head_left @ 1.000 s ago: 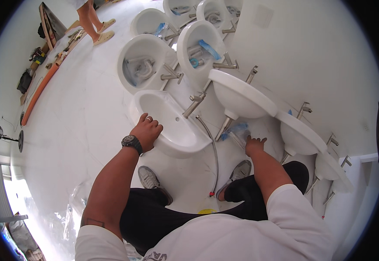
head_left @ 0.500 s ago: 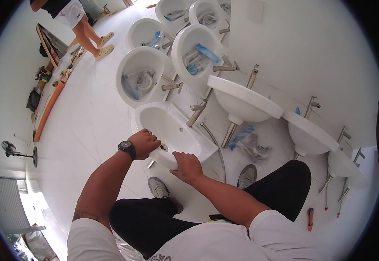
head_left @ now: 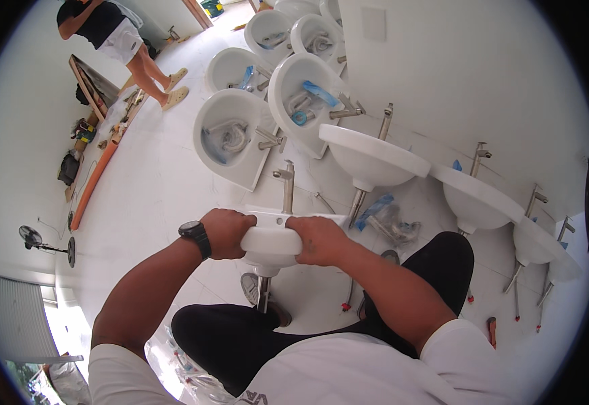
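Observation:
Between my hands a white washbasin (head_left: 271, 244) is gripped by its near rim, lifted and tilted so that I see its outer side and only a little of the bowl. My left hand (head_left: 225, 233), below a black wristwatch (head_left: 195, 236), is closed on the left side of the rim. On the right side my right hand (head_left: 318, 239) is closed in the same way. A metal tap (head_left: 286, 185) stands at the basin's far edge. From its underside a shiny drain pipe (head_left: 263, 293) points down beside my shoe. A hose end with a red tip (head_left: 346, 306) shows below my right forearm.
More white basins (head_left: 230, 138) with bagged fittings lie ahead. Others (head_left: 372, 158) with taps line the right wall. A bag of fittings (head_left: 392, 223) is on the floor. Left are an orange pipe (head_left: 95, 185) and a fan (head_left: 44, 239). A person (head_left: 125, 50) stands at the far left.
The basin's near side has come up and it has tilted, hiding most of the bowl and baring the drain pipe. My right hand has moved from the front rim to its right side.

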Motion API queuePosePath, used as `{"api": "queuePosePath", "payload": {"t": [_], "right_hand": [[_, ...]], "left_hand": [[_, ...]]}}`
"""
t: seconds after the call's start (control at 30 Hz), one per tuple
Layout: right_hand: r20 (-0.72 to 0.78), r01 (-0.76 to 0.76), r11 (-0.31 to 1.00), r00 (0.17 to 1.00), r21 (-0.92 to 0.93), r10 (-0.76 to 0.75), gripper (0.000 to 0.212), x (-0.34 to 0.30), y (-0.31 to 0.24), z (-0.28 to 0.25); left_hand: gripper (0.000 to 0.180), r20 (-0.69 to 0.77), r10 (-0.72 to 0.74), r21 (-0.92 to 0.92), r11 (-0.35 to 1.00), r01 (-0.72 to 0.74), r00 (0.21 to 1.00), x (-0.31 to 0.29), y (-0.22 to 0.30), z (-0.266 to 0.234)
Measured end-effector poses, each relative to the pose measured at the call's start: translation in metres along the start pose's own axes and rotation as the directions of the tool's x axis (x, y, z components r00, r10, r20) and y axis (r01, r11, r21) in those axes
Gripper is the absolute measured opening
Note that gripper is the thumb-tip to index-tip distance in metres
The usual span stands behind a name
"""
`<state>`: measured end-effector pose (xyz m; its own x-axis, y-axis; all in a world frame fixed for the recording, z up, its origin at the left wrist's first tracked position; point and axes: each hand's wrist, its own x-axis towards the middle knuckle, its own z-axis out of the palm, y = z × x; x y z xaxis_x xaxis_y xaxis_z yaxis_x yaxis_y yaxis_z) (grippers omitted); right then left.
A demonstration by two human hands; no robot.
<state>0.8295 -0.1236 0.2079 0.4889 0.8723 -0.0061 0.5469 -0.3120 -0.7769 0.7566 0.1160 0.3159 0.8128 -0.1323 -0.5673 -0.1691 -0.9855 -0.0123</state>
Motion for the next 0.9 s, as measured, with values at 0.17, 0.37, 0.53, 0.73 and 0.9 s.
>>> {"api": "queuePosePath", "payload": {"t": [0.17,0.37,0.53,0.73,0.9], "right_hand": [[0.009,0.137,0.990,0.991,-0.030,-0.137,0.059,0.013,-0.051,-0.077],[-0.520,0.519,0.852,0.746,0.063,-0.416,0.070,0.010,-0.052,-0.130],[0.136,-0.144,-0.029,0.823,0.989,0.552,0.099,-0.001,0.005,-0.035],[0.016,-0.004,-0.146,0.996,0.989,0.087,0.101,0.010,-0.047,0.084],[0.008,-0.014,0.051,0.993,0.999,0.120,0.098,0.005,-0.073,0.043]], "left_hand": [[0.051,-0.169,-0.137,-0.160,0.981,0.110,0.976,-0.059,0.022,-0.061],[0.065,-0.284,-0.285,-0.502,0.858,0.112,0.915,-0.134,0.050,-0.139],[0.075,-0.372,-0.424,-0.670,0.738,0.077,0.826,-0.203,0.093,-0.196],[0.082,-0.359,-0.609,-0.813,0.576,0.083,0.708,-0.263,0.149,-0.201],[0.083,-0.322,-0.713,-0.919,0.393,-0.025,0.623,-0.313,0.155,-0.137]]}}
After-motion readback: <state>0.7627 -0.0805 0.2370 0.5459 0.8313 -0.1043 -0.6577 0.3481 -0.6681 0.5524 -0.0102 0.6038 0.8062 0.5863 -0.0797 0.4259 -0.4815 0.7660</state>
